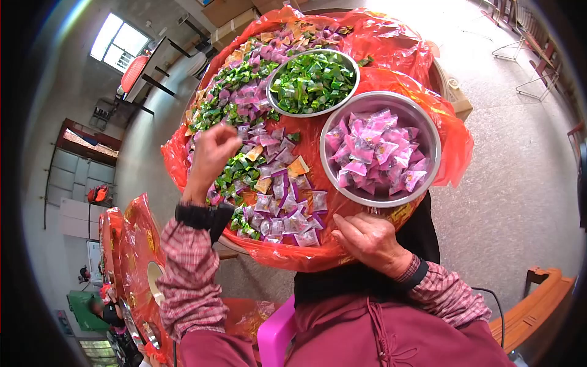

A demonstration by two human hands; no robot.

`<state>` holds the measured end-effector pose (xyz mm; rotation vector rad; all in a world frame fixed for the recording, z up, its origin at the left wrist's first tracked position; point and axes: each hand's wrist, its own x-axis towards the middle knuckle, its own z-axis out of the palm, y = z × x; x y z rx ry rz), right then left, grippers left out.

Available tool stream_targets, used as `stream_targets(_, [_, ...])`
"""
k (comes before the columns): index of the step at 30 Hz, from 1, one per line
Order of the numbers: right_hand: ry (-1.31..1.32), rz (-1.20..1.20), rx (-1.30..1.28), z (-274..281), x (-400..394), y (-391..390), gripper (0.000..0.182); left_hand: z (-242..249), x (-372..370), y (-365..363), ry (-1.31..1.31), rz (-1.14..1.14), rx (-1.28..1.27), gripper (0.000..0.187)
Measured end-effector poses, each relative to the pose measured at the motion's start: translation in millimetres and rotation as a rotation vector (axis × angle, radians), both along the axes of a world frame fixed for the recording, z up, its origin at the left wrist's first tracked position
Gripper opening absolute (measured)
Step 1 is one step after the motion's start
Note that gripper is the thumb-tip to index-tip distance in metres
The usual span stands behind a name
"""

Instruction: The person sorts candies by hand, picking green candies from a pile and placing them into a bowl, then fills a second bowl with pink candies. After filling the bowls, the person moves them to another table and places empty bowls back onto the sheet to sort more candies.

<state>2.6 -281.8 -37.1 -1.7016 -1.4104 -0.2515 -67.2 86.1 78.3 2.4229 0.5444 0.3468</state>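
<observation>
My left hand (215, 154) is over the left side of the round table, its fingers curled together in a pinch. Whatever they may hold is too small to make out. Beneath and around it lie small green packets (235, 177), and purple-and-clear packets (298, 221) spread towards the near edge. My right hand (372, 242) rests at the near table edge, fingers stretched out and holding nothing visible. Just beyond it stands a steel bowl (435, 144) heaped with pink packets (374, 150). A second steel bowl (269, 98) farther back holds green packets (315, 82).
Red plastic sheeting (449, 131) covers the table and hangs over its rim. Mixed packets are piled along the far left. A pink stool (276, 333) is by my legs, a wooden bench (532, 309) to the right. Another red-covered table (137, 263) stands left.
</observation>
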Motion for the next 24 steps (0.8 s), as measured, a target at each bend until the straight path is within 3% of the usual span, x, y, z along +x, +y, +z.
stream_targets(3, [0.003,0.002,0.002,-1.1,-0.3,0.5,0.030,-21.0,-61.0,-3.5,0.190,0.102,0.034,0.024])
stream_targets(5, [-0.011,0.003,0.017,-3.3,0.2,1.7,0.030,-43.3,-92.5,2.8,0.318,0.127,0.215,0.027])
stream_targets(10, [-0.020,0.004,0.021,-1.6,-0.3,2.8,0.030,-63.7,-101.8,-13.9,0.529,0.269,0.382,0.035])
stream_targets(15, [-0.018,0.000,0.002,-0.5,-1.3,2.6,0.030,-75.9,-88.8,-11.7,0.542,0.265,0.490,0.041])
stream_targets(20, [-0.016,-0.007,0.020,-2.3,-1.5,2.3,0.029,-82.4,-95.4,2.7,0.461,0.250,0.462,0.030])
stream_targets(24, [-0.028,-0.003,0.038,-4.1,-0.6,2.0,0.029,-54.5,-98.0,-0.4,0.423,0.281,0.378,0.024])
